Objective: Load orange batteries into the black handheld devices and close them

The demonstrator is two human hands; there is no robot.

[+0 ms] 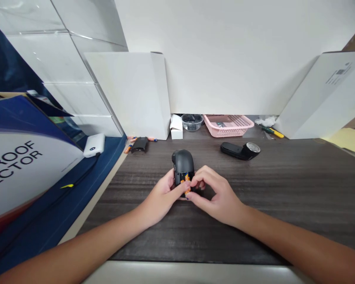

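A black rounded device (184, 161) stands on the dark table, its open battery compartment facing me. Orange batteries (187, 178) show inside the compartment. My left hand (162, 193) is wrapped round the device's left side, with the thumb lying over the batteries. From the right, my right hand (217, 193) pinches the lower end of one orange battery between thumb and forefinger. Its other fingers are curled beside the device. The fingertips partly hide the batteries and the compartment's lower part.
A black cover (139, 144) lies among several loose batteries (128, 149) at the back left. Behind the hands are a small white box (176, 127), a clear bowl (192, 123) and a pink basket (229, 128). A black handheld device (241, 150) and a yellow-handled tool (276, 133) lie right.
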